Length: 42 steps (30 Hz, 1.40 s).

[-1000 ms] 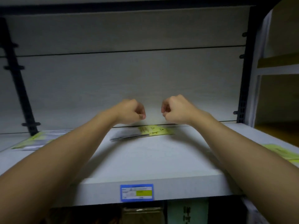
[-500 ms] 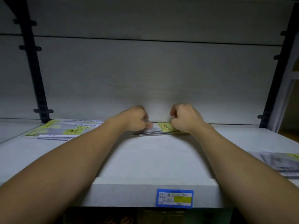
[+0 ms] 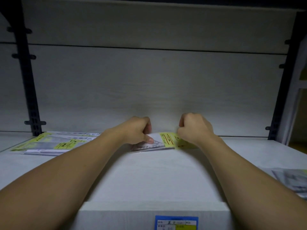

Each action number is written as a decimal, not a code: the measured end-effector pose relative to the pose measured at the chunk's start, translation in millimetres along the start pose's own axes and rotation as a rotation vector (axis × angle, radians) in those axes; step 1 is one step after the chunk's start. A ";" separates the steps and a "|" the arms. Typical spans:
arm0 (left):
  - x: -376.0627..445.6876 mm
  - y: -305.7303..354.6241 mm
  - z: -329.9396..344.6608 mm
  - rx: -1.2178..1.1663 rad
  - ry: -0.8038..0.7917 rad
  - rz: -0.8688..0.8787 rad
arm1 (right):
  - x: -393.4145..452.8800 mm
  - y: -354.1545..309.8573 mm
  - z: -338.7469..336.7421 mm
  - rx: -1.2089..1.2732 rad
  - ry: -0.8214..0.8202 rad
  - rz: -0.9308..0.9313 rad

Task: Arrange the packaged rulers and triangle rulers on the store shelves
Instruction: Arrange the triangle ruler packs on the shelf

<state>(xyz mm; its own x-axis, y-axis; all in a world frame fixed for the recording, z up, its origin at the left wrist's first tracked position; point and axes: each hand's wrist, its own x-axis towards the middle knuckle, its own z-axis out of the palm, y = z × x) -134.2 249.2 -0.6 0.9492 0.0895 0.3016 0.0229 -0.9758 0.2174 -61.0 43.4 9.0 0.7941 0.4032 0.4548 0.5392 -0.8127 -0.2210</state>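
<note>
At the back of the white shelf [image 3: 149,176], close against the pale back panel [image 3: 157,83], both hands grip one ruler pack [image 3: 159,141]: the left hand [image 3: 136,130] pinches its left end with thumb on top and fingers curled, the right hand [image 3: 194,128] curls round its yellow-labelled right end. Bare shelf runs from the pack to the front edge, where a blue price tag [image 3: 176,223] sits. A stack of ruler packs [image 3: 53,143] lies by the dark left upright [image 3: 28,83], well apart, and further packs [image 3: 292,180] lie at the right edge under the right forearm's far side, near the dark right upright [image 3: 282,80].
</note>
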 end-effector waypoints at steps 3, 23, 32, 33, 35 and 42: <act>-1.2 6.3 -5.4 -0.014 0.070 0.022 | 0.5 -0.3 -1.8 0.009 0.046 0.063; -0.7 -15.5 -14.8 -0.061 0.268 -0.089 | -1.0 -1.2 19.3 0.105 -0.461 -0.237; -2.3 -7.9 -21.2 -0.102 0.335 -0.123 | -1.6 0.8 19.1 0.043 -0.453 -0.232; -2.4 -6.3 -21.6 -0.113 0.334 -0.128 | -2.3 0.6 19.1 0.069 -0.449 -0.232; -2.4 -4.5 -21.9 -0.120 0.315 -0.141 | -4.3 -1.3 17.3 0.110 -0.423 -0.243; -5.9 -4.7 -20.5 -0.028 0.260 -0.064 | -5.7 -2.1 11.9 0.271 -0.371 -0.325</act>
<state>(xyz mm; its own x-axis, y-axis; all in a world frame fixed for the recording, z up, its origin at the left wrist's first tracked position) -146.3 257.4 15.6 0.8338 0.2026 0.5135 0.0681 -0.9608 0.2686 -63.4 47.9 -3.4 0.5938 0.7758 0.2132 0.7866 -0.5042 -0.3564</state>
